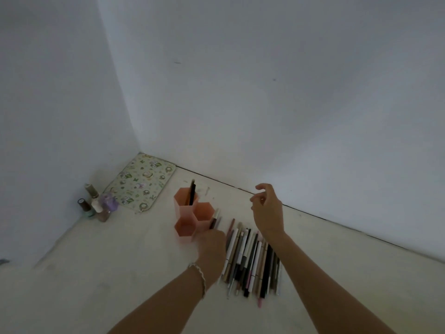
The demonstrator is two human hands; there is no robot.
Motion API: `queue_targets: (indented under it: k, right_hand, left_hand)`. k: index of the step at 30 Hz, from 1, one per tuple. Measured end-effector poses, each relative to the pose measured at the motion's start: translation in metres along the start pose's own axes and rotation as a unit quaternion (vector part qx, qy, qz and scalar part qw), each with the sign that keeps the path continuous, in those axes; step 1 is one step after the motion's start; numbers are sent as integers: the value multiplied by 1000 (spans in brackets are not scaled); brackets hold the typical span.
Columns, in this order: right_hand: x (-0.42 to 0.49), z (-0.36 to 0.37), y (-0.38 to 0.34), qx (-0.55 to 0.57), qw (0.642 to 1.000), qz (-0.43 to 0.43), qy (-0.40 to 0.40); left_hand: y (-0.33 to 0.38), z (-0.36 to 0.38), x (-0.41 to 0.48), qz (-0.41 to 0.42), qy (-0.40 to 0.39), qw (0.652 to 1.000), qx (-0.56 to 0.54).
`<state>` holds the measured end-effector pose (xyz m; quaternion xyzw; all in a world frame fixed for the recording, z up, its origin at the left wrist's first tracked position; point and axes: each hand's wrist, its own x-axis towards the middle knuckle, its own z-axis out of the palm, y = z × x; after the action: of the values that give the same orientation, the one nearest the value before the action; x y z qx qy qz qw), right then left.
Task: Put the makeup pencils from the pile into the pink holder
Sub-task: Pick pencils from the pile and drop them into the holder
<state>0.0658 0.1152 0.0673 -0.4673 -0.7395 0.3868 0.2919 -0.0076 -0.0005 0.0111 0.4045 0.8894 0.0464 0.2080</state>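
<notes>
A pink holder (185,210) of three hexagonal cups stands on the white surface. Its tallest back cup holds two dark pencils (192,192). A pile of several makeup pencils (252,259) lies to the right of the holder. My left hand (212,247) is closed on a pencil (215,219) with a dark and white shaft, its tip just right of the holder's front cups. My right hand (267,210) hovers above the far end of the pile, fingers apart and empty.
Several nail polish bottles (96,204) stand in the left corner by the wall. A patterned flat pouch (142,183) lies behind the holder. White walls close off the left and back.
</notes>
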Motion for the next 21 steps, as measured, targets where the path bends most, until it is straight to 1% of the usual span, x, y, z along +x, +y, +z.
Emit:
queue_targets:
  k: [1,2,3,4,5,6,7,10,11,13,15,17,19,20,21]
  right_hand:
    - [-1,-4,7,-7,1000,9,-3]
    - [-1,-6,12,-12,1000,18,-6]
    - [-2,-7,17,-18,999,26,-10]
    - [-1,-6,20,-24,999,29,-16]
    - [-1,-4,23,-30,999,29,-24]
    - [-1,-1,25,-37,998,28,-33]
    - [0,3,26,-45,998,28,-42]
    - [3,16,27,-63,995,27,-73]
    - [4,20,27,-67,994,30,-80]
    - [6,28,27,-78,992,47,-88]
    - [5,36,27,-88,989,72,-96]
    - [1,46,25,-80,988,94,-94]
    - [-2,56,19,-38,990,114,-72]
    - [-2,60,17,-22,991,122,-58]
    - [-1,64,14,-27,991,125,-50]
  left_hand:
    - [3,0,-1,-53,7,997,-62]
    - [2,3,0,-73,8,994,-85]
    - [3,3,2,-91,7,992,-89]
    - [4,3,3,-105,27,990,-89]
    - [5,1,8,-128,56,983,-121]
    - [5,2,12,-134,71,979,-137]
    - [3,2,13,-142,72,977,-143]
    - [10,-13,4,-114,42,980,-155]
    - [12,-20,0,-86,39,987,-129]
    - [15,-39,-6,-11,56,995,-80]
    - [14,-63,-6,41,96,990,-91]
    - [8,-86,-3,56,119,984,-118]
    - [2,-103,-1,66,79,970,-219]
    - [0,-107,0,68,56,955,-282]
    - [-3,-109,2,69,53,942,-324]
